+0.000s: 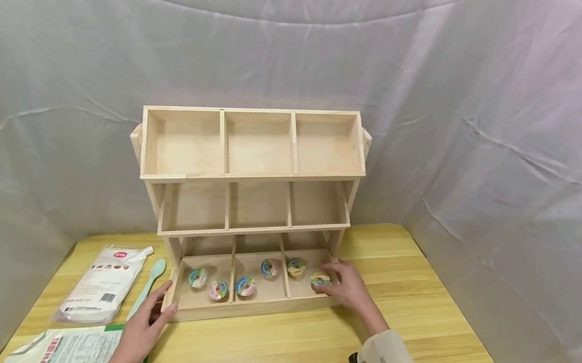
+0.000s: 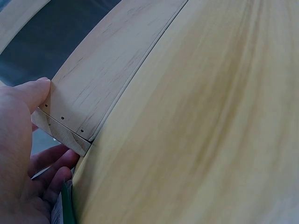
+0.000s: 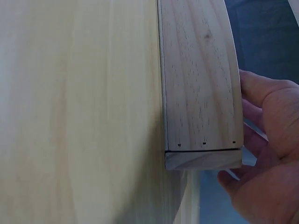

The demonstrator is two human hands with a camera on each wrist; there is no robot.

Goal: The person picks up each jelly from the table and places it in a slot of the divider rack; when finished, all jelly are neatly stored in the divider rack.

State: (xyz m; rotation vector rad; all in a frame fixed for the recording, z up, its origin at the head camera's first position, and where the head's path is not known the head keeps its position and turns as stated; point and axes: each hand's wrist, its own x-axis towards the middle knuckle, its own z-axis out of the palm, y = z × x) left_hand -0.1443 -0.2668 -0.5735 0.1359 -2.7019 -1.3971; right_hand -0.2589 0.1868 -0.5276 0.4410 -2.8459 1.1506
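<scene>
A three-tier wooden display rack (image 1: 256, 305) stands on the table, each tier split into three compartments. Small jelly cups with printed lids sit in the bottom tier, two per compartment, among them a pink one (image 1: 218, 290) at left and a blue one (image 1: 245, 286) in the middle. My left hand (image 1: 144, 326) grips the rack's lower left front corner, thumb on the front board and fingers around the side. At the opposite end my right hand (image 1: 348, 285) holds the right side of the bottom tier, its thumb and fingertips close around the rightmost jelly cup (image 1: 320, 279).
Left of the rack lie a white pouch (image 1: 104, 286) with a red logo and a pale green spoon (image 1: 148, 285). A green and white printed package (image 1: 79, 348) is partly under the left forearm. Grey curtains (image 1: 262, 54) hang behind and beside the wooden table (image 1: 272, 360).
</scene>
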